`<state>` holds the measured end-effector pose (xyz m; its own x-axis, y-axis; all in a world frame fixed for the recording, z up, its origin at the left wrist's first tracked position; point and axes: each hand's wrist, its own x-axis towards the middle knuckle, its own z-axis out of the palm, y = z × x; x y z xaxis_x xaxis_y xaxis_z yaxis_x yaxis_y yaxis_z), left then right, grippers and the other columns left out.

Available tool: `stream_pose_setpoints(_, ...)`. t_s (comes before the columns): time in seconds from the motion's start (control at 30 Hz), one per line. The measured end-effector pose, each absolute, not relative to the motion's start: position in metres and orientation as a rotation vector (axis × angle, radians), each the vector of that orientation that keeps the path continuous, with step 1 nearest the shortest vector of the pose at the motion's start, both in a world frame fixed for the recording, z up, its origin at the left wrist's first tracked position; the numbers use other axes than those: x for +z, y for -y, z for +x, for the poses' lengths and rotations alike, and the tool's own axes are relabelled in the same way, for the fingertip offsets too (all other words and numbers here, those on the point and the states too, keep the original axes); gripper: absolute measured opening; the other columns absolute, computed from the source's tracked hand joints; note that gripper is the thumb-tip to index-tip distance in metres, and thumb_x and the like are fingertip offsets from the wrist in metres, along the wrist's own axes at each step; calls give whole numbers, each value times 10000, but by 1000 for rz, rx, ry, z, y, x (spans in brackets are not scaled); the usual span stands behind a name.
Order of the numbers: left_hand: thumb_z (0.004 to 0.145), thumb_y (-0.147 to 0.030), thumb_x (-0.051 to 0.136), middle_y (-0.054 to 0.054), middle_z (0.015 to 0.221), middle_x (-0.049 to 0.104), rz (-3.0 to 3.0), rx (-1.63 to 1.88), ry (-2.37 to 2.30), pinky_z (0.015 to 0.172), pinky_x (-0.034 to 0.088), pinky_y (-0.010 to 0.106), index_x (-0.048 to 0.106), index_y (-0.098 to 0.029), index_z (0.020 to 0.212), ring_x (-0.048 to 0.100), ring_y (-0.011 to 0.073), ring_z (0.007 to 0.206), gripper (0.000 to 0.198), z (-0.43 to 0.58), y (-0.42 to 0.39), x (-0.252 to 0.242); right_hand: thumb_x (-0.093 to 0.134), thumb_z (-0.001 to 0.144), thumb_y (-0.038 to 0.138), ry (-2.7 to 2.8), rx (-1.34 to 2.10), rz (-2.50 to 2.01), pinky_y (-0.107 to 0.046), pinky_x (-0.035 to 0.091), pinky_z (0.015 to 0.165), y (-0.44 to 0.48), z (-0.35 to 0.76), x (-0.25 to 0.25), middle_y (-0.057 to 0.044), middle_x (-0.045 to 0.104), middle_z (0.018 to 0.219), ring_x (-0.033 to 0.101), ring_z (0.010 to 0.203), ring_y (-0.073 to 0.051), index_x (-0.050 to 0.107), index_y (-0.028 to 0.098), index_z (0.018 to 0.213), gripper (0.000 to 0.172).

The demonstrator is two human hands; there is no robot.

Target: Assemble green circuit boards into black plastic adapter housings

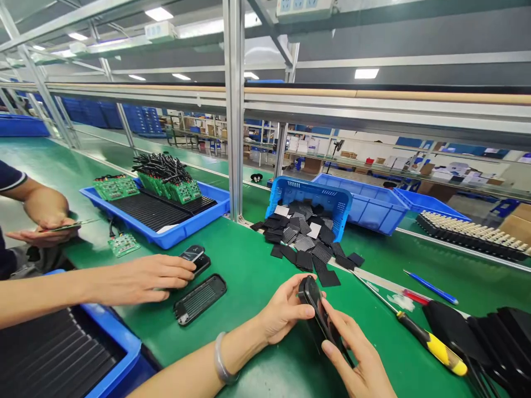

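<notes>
Left hand (pixel 284 310) and right hand (pixel 360 354) clasp a glossy black oblong plastic casing (pixel 318 314), probably light, stiff, slippery; best held by its sides.

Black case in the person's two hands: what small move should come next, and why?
Probably a slight turn of the black case, to bring its covered sides into view: the left hand and the right hand both hold it, tilted, and between them they hide parts of it.
</notes>
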<state>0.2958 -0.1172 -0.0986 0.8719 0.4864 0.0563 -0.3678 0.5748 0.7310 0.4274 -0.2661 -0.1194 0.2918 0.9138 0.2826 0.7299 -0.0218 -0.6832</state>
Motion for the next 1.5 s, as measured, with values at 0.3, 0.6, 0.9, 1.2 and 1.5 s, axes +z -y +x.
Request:
stream_pose_setpoints(0.3,492,-215,921,71,1077,613,869,567,-104,899,480,326,576,-222,1172,574,225,1074,762,296,117,-93,553,892,438,1625,151,-1790,-255,524,912,268,432,-117,-41,562,1253,595,1123,-175,365,415,1417,558)
stream_pose_setpoints(0.6,500,-222,917,82,1109,624,872,587,-73,898,489,329,584,-229,1197,588,226,1058,772,296,119,-95,499,921,425,1768,-191,-1797,-270,557,869,267,431,-115,-69,548,1242,625,1072,-190,308,380,1453,567)
stream_pose_setpoints(0.9,617,-346,847,87,1226,567,1182,556,-81,963,442,350,438,-246,1386,560,230,1088,877,292,111,-96,483,930,370,1827,-351,-1852,-314,585,775,266,428,-111,-120,498,1254,578,1060,-233,299,334,1466,568)
stream_pose_setpoints(1.2,592,-489,817,38,749,636,1254,552,-474,558,523,259,651,-95,927,608,170,685,542,306,112,-109,455,933,316,1737,-731,-1951,-518,443,837,261,435,-114,-171,497,1314,479,1101,-353,441,276,1390,459)
stream_pose_setpoints(1.5,599,-472,829,60,917,655,1054,644,-478,676,559,330,590,-131,1024,631,207,823,595,306,117,-107,396,949,448,1232,-208,-1915,-408,488,777,265,436,-98,-110,701,941,618,884,-260,670,199,948,370)
